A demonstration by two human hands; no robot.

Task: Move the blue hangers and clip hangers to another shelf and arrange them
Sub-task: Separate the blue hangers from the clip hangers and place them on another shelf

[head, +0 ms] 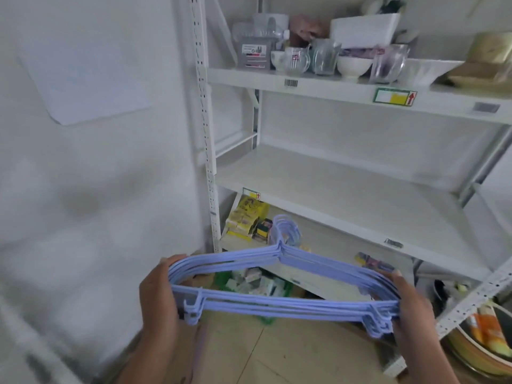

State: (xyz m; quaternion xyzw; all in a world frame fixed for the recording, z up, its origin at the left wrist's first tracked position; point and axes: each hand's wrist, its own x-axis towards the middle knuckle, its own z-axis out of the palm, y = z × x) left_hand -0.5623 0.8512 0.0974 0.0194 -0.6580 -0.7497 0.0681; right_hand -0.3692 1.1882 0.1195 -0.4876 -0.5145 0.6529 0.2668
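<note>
The stack of blue hangers [282,284] hung level in front of the person, above the floor and just short of the white shelving, hooks pointing away toward it. The left hand [159,297] gripped the stack's left end, fingers curled round the bunched bars, and the right hand [410,306] gripped the right end the same way, likely to keep the loose hangers aligned as one bundle. Beyond them the middle shelf [346,189] lay bare and looked the probable destination. Glasses and bowls [332,60] crowded the top shelf; packets [246,220] sat on the lower one. No clip hangers were visible.
</note>
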